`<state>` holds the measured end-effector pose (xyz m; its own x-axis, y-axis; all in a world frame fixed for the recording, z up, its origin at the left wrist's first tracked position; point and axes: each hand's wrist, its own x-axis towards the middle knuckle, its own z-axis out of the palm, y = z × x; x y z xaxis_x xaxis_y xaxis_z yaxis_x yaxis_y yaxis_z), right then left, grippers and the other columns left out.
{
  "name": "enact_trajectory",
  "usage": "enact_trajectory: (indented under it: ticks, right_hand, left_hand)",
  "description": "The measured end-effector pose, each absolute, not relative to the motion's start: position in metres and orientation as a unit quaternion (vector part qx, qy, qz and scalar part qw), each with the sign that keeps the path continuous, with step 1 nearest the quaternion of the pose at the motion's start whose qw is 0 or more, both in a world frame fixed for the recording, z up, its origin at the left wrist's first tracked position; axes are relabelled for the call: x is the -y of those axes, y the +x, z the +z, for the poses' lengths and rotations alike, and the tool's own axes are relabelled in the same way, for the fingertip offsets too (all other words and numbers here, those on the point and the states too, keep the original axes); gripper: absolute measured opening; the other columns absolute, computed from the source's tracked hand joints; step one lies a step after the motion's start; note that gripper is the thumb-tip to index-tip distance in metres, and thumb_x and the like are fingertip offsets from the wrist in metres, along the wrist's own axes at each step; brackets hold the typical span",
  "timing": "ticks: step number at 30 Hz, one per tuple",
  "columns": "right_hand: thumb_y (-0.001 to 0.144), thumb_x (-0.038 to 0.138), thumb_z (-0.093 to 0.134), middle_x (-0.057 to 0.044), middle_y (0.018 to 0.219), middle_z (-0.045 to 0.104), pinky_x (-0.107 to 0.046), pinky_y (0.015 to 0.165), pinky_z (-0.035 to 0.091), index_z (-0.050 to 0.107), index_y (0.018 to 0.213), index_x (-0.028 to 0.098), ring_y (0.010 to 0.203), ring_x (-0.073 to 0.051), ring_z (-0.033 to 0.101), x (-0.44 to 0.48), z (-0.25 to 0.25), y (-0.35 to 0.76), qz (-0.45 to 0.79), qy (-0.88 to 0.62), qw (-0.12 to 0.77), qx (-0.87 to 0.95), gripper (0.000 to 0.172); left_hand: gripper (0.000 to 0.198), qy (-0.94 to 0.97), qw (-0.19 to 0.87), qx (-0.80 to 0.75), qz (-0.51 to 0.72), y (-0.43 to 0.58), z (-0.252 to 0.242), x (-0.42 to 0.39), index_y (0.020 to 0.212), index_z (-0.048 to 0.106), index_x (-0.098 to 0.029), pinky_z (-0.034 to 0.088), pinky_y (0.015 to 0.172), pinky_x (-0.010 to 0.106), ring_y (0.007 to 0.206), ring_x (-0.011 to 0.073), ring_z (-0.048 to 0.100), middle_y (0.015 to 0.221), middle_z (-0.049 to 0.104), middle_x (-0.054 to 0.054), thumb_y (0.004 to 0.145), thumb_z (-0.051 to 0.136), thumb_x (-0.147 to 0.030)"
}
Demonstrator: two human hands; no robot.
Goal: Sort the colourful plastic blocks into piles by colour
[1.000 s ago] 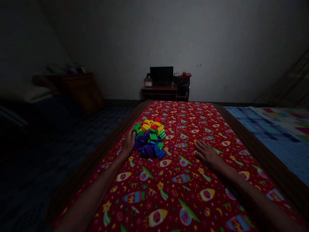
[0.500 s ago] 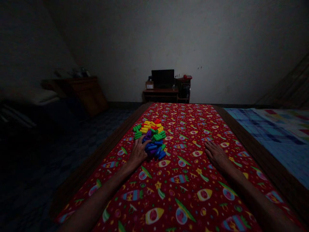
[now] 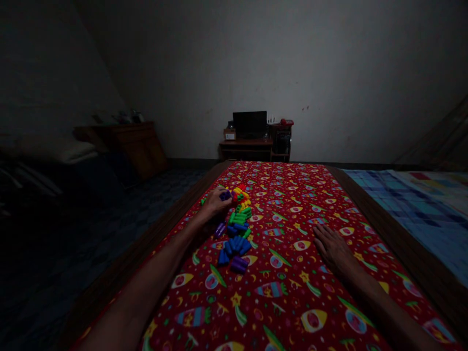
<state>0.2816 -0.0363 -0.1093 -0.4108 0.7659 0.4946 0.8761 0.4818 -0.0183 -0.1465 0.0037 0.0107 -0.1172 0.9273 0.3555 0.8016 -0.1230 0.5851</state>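
A heap of small plastic blocks (image 3: 237,224) in red, yellow, green, blue and purple lies on a red patterned cloth (image 3: 285,273) that covers a long table. My left hand (image 3: 215,202) reaches over the far left of the heap with its fingers curled on a purple block (image 3: 224,195). Blue and purple blocks trail toward me from the heap. My right hand (image 3: 334,248) lies flat and open on the cloth, well right of the blocks, holding nothing.
The table's dark wooden edge (image 3: 171,219) runs along the left, with dark floor beyond. A bed with a blue checked cover (image 3: 413,204) is at the right. A desk with a monitor (image 3: 250,126) stands against the far wall, a wooden cabinet (image 3: 124,146) at the left.
My left hand moved from the near side of the heap to its far left and closed on a purple block. Blue and purple blocks spread toward me. My right hand stayed flat.
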Motion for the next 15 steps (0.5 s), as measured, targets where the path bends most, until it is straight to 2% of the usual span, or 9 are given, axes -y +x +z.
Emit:
enact_trajectory:
  ticks: [3, 6, 9, 13, 15]
  right_hand:
    - [0.097, 0.036, 0.028, -0.014, 0.137, 0.056, -0.053, 0.105, 0.040, 0.057, 0.132, 0.017, 0.128, -0.029, 0.050, 0.037, -0.110, 0.282, -0.124, -0.496, 0.229, 0.828, 0.050]
    - [0.097, 0.036, 0.029, -0.013, 0.137, 0.057, -0.053, 0.106, 0.040, 0.058, 0.132, 0.017, 0.129, -0.029, 0.049, 0.037, -0.110, 0.281, -0.127, -0.493, 0.232, 0.829, 0.049]
    - [0.097, 0.036, 0.030, -0.012, 0.136, 0.057, -0.053, 0.106, 0.040, 0.059, 0.130, 0.017, 0.129, -0.029, 0.049, 0.038, -0.111, 0.281, -0.133, -0.494, 0.231, 0.828, 0.048]
    - [0.097, 0.037, 0.030, -0.012, 0.138, 0.056, -0.051, 0.105, 0.041, 0.060, 0.129, 0.017, 0.130, -0.029, 0.049, 0.037, -0.114, 0.282, -0.136, -0.497, 0.230, 0.825, 0.048]
    - [0.097, 0.038, 0.031, -0.012, 0.138, 0.055, -0.052, 0.105, 0.041, 0.059, 0.130, 0.018, 0.130, -0.029, 0.049, 0.036, -0.115, 0.283, -0.132, -0.497, 0.230, 0.826, 0.048]
  left_hand:
    - [0.030, 0.667, 0.133, -0.655, 0.330, -0.150, 0.026, -0.033, 0.075, 0.067, -0.015, 0.050, 0.058, 0.025, 0.064, 0.0173, 0.061, 0.062, 0.062, 0.000, 0.069, 0.062, -0.045]
    - [0.035, 0.677, 0.161, -0.651, 0.305, -0.154, 0.036, -0.060, 0.073, 0.065, -0.016, 0.044, 0.051, 0.022, 0.055, 0.0142, 0.057, 0.056, 0.060, -0.002, 0.069, 0.063, -0.051]
    - [0.038, 0.687, 0.168, -0.650, 0.277, -0.153, 0.037, -0.086, 0.073, 0.066, -0.017, 0.045, 0.057, 0.024, 0.062, 0.0164, 0.060, 0.063, 0.065, 0.001, 0.066, 0.066, -0.054]
    - [0.039, 0.696, 0.160, -0.651, 0.257, -0.148, 0.026, -0.115, 0.074, 0.067, -0.018, 0.047, 0.078, 0.028, 0.091, 0.0245, 0.064, 0.086, 0.072, 0.008, 0.064, 0.070, -0.055]
    - [0.038, 0.701, 0.162, -0.648, 0.250, -0.146, 0.018, -0.124, 0.072, 0.066, -0.019, 0.046, 0.084, 0.030, 0.096, 0.0259, 0.063, 0.090, 0.072, 0.009, 0.065, 0.069, -0.056]
